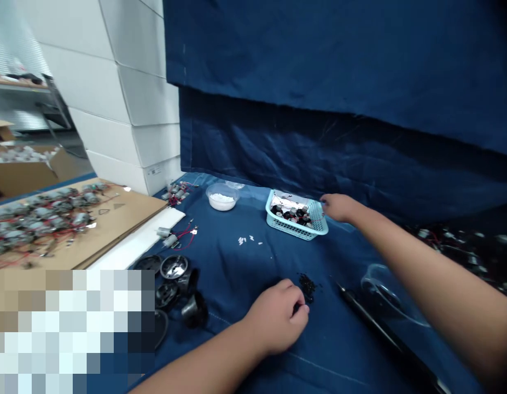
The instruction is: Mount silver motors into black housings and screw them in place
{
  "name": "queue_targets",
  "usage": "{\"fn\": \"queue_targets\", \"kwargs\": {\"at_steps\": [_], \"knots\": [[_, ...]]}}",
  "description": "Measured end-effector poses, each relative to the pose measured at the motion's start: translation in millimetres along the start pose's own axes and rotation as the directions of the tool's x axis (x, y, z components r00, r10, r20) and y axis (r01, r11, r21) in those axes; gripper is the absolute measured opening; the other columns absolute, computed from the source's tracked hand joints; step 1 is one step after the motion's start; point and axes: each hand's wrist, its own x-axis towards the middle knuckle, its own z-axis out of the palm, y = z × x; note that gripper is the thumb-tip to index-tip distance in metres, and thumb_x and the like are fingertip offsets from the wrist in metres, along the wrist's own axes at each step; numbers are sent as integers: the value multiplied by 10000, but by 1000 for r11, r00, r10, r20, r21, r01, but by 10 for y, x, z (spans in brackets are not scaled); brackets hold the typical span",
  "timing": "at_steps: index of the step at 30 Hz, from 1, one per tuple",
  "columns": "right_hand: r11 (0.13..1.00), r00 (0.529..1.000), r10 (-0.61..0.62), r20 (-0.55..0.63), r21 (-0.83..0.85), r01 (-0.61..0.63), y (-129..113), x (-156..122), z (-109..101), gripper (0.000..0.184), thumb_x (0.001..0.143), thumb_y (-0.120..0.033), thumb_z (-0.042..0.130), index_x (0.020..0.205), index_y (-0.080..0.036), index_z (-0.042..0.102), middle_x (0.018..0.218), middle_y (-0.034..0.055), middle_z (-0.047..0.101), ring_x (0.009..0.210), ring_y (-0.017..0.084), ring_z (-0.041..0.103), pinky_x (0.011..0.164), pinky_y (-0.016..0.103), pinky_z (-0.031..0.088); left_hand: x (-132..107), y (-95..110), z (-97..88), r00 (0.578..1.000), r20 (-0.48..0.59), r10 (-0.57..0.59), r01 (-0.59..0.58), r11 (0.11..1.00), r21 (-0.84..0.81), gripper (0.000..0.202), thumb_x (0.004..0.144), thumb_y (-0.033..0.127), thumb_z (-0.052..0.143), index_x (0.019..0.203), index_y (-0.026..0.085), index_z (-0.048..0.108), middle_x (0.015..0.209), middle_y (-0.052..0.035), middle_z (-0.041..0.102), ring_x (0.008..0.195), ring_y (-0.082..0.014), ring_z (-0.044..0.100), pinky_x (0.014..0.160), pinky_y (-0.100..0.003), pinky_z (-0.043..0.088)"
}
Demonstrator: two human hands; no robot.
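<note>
Stacked white panels (126, 98) are rising behind a table covered in blue cloth (240, 262), with a dark blue curtain (319, 71) hanging to their right. At the far left, a cardboard box (27, 169) is holding white pieces, and a cardboard sheet (109, 219) is carrying rows of small motors (40, 219) trailing red wires, while a pixelated patch is hiding the lower left corner. Along the sheet's edge, a white strip (142, 238) is lying with two wired motors (170, 236) at its end, and black plastic cups (175, 290) are clustering just below it. Farther back, a white bowl of powder (221, 200) is sitting near the cloth's far edge. The left hand (275, 317) is resting low on the cloth, fingers curled closed, just beside a small heap of black bits (306, 287); whether they are pinching anything cannot be told. Across open cloth, the right hand (337, 208) is reaching the right rim of a teal plastic basket (296, 216) filled with motors and foil, its fingers hidden. A black rod-shaped tool (380, 334) is lying diagonally beneath the right forearm, beside a clear plastic piece (384, 295).
</note>
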Motion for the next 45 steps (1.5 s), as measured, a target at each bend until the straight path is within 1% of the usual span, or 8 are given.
{"fn": "queue_targets", "kwargs": {"at_steps": [4,7,10,15,26,32,39,45], "knots": [[993,996,24,-82,120,-14,-56,-1034,0,282,1046,-337,553,1190,-190,747,991,110,796,890,263,747,809,376,548,-17,8,2,1000,-9,11,-11,1000,29,168,982,336,607,914,201,680,1012,-59,678,908,-210,650,827,-345,498],[968,995,16,-97,249,8,-209,-1884,397,417,1067,-510,430,1108,-251,752,857,56,795,694,236,734,649,341,538,-30,29,-3,999,9,38,-38,997,65,210,1006,370,602,910,201,679,996,-58,685,919,-210,647,857,-345,503],[943,985,-50,-165,316,101,-346,-2426,909,356,1013,-477,479,1095,-257,746,1005,87,801,888,279,758,811,394,581,-28,43,-6,997,52,57,-63,988,141,252,1032,387,572,877,207,654,991,-60,687,956,-214,650,891,-339,500],[914,953,-116,-280,346,213,-332,-2447,1413,421,982,-404,486,1213,-184,760,1175,183,721,1111,366,686,1042,547,535,-44,49,-5,988,141,66,-106,949,297,334,1072,433,523,839,217,627,916,-34,717,890,-200,656,773,-319,455],[879,931,-166,-325,380,289,-165,-2307,1718,391,960,-342,520,1144,-163,816,1145,174,722,1035,325,706,1022,494,567,-280,443,-67,962,241,127,-237,829,507,323,1096,485,499,962,251,677,1018,-61,776,981,-234,718,773,-330,444],[887,950,-154,-272,385,254,-199,-2389,1627,387,963,-357,562,1168,-134,803,1179,183,712,1000,335,696,946,496,577,-785,847,-860,995,89,-49,-25,734,679,328,1106,509,470,1146,311,729,1076,-55,791,1046,-243,723,921,-333,495],[893,967,-155,-204,389,225,-365,-2499,1381,319,1011,-220,520,1156,-162,798,1190,138,722,1093,304,687,976,419,547,-625,384,-2328,864,-323,-386,472,400,785,341,1070,400,610,1309,164,664,1222,-114,725,1089,-260,701,1005,-484,562],[877,963,-133,-233,425,224,-418,-2520,1258,296,1035,-194,512,1131,-192,792,1180,113,736,1100,273,692,970,377,541,-603,-61,-2503,750,-387,-536,563,210,799,314,1048,430,683,1204,159,716,1222,-99,729,1101,-237,711,997,-469,604]]}}
